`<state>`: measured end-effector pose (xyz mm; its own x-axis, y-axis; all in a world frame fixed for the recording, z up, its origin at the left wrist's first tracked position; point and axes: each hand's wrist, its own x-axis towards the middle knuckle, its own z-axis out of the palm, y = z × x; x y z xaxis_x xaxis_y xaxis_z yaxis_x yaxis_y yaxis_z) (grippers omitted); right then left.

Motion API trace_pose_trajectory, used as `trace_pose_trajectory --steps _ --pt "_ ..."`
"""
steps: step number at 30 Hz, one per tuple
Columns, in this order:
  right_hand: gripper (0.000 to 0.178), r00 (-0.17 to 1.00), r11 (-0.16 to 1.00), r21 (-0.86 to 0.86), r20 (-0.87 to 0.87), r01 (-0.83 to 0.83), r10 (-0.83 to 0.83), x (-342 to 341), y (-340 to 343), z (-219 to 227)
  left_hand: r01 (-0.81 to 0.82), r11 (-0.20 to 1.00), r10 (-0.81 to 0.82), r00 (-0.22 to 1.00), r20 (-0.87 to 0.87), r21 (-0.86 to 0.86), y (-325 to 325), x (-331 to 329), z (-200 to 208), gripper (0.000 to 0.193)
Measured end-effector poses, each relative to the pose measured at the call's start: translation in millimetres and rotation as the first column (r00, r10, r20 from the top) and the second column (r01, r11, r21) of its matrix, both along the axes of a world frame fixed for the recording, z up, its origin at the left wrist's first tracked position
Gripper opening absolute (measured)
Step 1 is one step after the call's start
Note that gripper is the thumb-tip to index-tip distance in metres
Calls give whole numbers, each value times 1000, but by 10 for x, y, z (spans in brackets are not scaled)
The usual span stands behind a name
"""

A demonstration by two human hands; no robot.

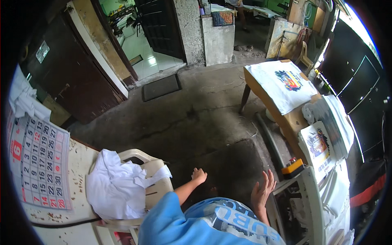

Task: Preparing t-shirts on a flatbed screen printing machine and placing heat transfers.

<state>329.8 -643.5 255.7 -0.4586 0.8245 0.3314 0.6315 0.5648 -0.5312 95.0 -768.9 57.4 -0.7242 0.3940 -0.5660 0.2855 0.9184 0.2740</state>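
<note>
My left hand (199,175) hangs in the air over the dark floor with its fingers curled in, and nothing shows in it. Nearest to it, on the left, a beige plastic chair (154,167) bears a heap of white cloth (116,185). My right hand (264,190) is raised with its fingers apart, holding nothing. Just beyond it sits a yellow and black control box (292,168) with a red button. To its right, white shirts with a colourful print (319,143) lie in a stack.
A table (261,93) at the right carries a printed white shirt (288,83). A grey pipe (269,139) runs beside it. A doormat (161,87) lies before an open doorway; a calendar (41,163) hangs at left. An animal (243,48) lies on the far floor.
</note>
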Motion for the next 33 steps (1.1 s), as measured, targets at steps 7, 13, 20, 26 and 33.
trace_pose_trajectory --steps 7,13,20,26,33 --pt "48 986 990 -21 94 -138 139 -846 533 -53 -50 956 26 996 87 289 189 -774 -536 29" --pt "50 993 994 -28 48 -109 110 -1663 1374 -321 227 738 -135 972 -191 636 809 -1808 -221 25" --pt "39 982 998 -14 -180 -53 50 -3005 2379 -242 366 911 -379 925 32 189 838 -3684 -261 25" --pt "29 894 915 38 -201 -402 401 -4465 3020 -68 -191 975 89 805 586 115 1967 -5038 -736 22" --pt "18 775 770 -116 -183 -628 605 -4528 2802 -121 356 890 -456 727 513 286 4796 -5489 -563 22"
